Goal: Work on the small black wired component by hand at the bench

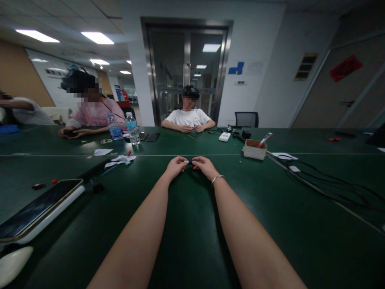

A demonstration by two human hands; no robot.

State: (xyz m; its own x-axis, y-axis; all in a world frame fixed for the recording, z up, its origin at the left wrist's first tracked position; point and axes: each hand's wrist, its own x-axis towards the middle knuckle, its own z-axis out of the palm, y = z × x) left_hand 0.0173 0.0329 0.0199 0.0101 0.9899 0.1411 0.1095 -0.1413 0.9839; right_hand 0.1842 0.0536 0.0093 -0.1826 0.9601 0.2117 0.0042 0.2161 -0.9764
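Both my arms reach forward over the dark green table (pixel 192 241), and my hands meet near its middle seam. My left hand (pixel 176 167) pinches a small white piece (pixel 187 161) between thumb and fingers. In a pinch opposite it, my right hand (pixel 204 166) grips a small dark piece (pixel 190 162). The two pieces lie end to end between my fingertips; whether they are joined is too small to tell. A silver bracelet (pixel 217 179) circles my right wrist.
At left lie a phone (pixel 39 208) on a white block, a white mouse-like object (pixel 15 261) and paper scraps (pixel 120 160). Two bottles (pixel 132 128) stand beyond. A small box (pixel 254 149) and black cables (pixel 331 180) are at right. People sit across.
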